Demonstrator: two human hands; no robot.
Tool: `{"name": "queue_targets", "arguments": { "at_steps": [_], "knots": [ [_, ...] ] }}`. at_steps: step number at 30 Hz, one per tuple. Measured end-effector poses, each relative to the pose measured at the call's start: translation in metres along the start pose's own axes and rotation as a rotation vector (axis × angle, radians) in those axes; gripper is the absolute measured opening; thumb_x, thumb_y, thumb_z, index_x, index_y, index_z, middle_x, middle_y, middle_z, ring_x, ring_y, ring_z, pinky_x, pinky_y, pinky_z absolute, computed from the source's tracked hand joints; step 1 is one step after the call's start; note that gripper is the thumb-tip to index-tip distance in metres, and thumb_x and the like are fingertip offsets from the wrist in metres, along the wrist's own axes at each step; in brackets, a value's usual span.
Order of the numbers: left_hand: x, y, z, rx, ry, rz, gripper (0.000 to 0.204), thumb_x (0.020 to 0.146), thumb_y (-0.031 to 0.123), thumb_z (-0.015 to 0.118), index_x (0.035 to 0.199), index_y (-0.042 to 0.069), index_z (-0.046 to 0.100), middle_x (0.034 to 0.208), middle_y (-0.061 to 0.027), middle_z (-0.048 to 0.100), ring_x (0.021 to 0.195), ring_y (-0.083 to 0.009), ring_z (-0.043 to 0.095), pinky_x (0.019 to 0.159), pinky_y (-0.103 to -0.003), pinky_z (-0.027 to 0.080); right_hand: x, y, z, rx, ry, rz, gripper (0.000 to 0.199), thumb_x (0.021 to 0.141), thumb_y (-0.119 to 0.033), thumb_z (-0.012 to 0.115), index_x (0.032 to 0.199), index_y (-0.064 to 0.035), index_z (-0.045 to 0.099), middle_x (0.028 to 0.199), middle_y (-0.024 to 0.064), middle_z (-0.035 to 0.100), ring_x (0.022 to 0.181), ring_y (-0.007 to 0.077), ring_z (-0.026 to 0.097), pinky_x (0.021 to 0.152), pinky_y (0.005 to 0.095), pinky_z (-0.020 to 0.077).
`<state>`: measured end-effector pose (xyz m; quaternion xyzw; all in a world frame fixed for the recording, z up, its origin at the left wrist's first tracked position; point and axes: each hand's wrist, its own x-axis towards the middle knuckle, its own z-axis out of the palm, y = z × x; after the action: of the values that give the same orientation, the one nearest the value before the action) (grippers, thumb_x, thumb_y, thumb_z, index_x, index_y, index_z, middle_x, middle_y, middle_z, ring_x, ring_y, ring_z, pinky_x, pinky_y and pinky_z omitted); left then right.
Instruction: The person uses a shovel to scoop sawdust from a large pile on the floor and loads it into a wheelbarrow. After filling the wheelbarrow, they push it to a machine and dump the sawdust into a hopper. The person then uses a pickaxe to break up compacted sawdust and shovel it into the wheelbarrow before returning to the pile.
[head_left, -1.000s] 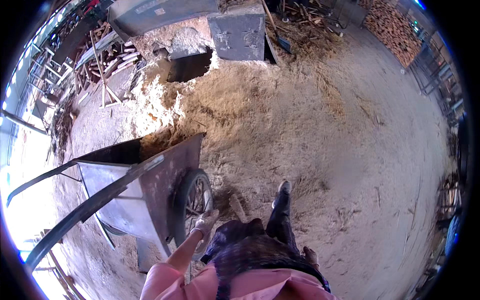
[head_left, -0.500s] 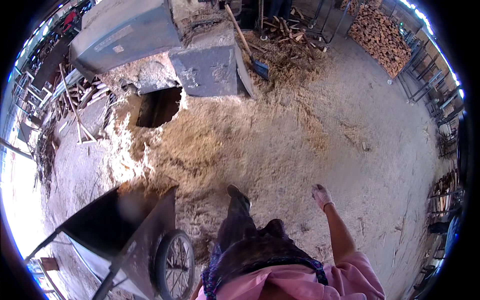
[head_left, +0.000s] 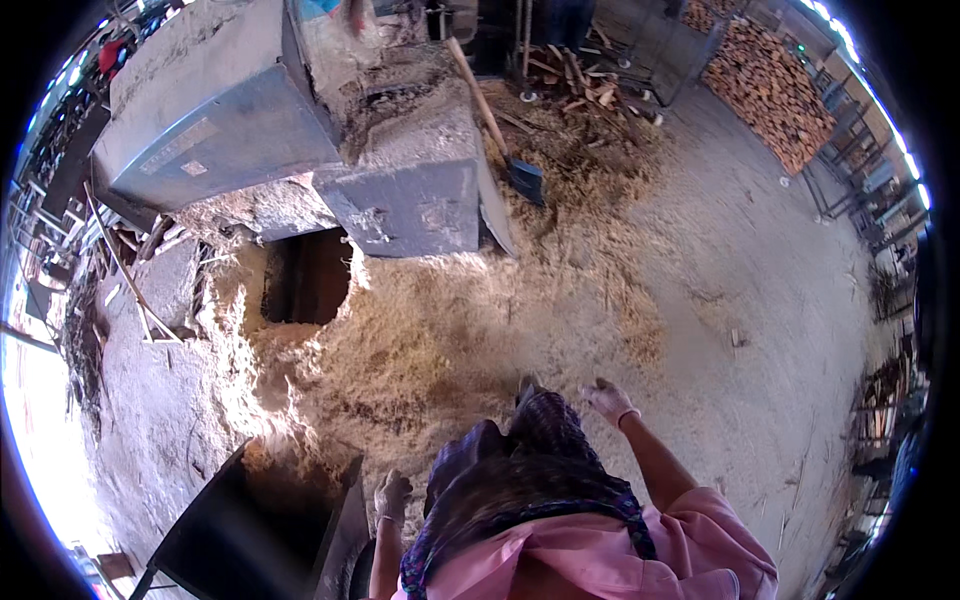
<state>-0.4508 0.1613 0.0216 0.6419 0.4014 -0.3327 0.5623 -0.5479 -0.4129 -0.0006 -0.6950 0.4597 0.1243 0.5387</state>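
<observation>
Sitting low L, 1 cart (head_left: 346, 528) is just beside the L hand (head_left: 393, 495), on its L (touching or not, can't tell). L hand's grip: can't tell; R hand (head_left: 608, 402) loosely spread, nothing seen in it, well apart from cart. Ahead: 1 dark opening (head_left: 308, 278) amid sawdust (head_left: 400, 350), 1 shovel (head_left: 526, 182) near 1 metal box (head_left: 420, 212). Vs. 0.5 s ago: L hand's come into view, cart's lower in frame.

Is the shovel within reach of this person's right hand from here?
Probably not without stepping forward: the shovel blade looks well ahead of the right hand. Only shavings-covered floor seems to lie between.
</observation>
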Motion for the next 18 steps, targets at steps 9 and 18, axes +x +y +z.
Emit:
{"name": "queue_targets", "arguments": {
  "at_steps": [9, 18],
  "knots": [
    [0.048, 0.038, 0.071, -0.035, 0.21, -0.158, 0.039, 0.096, 0.047, 0.063, 0.107, 0.01, 0.07, 0.087, -0.0052, 0.071, 0.07, -0.0182, 0.064, 0.061, -0.036, 0.049, 0.32, -0.43, -0.006, -0.49, 0.01, -0.46, 0.081, 0.096, -0.055, 0.06, 0.147, 0.0046, 0.043, 0.143, 0.0229, 0.057, 0.135, 0.0359, 0.053, 0.114, 0.0411, 0.0375],
    [-0.026, 0.141, 0.239, 0.117, 0.308, -0.254, 0.049, 0.1, 0.045, 0.059, 0.12, 0.002, 0.069, 0.096, -0.0073, 0.074, 0.08, -0.017, 0.067, 0.073, -0.033, 0.053, 0.605, -0.754, 0.041, -0.428, 0.288, -0.642, 0.092, 0.09, -0.059, 0.066, 0.154, 0.0012, 0.035, 0.152, 0.0241, 0.047, 0.141, 0.0347, 0.046, 0.113, 0.0371, 0.0368]
  ]
}}
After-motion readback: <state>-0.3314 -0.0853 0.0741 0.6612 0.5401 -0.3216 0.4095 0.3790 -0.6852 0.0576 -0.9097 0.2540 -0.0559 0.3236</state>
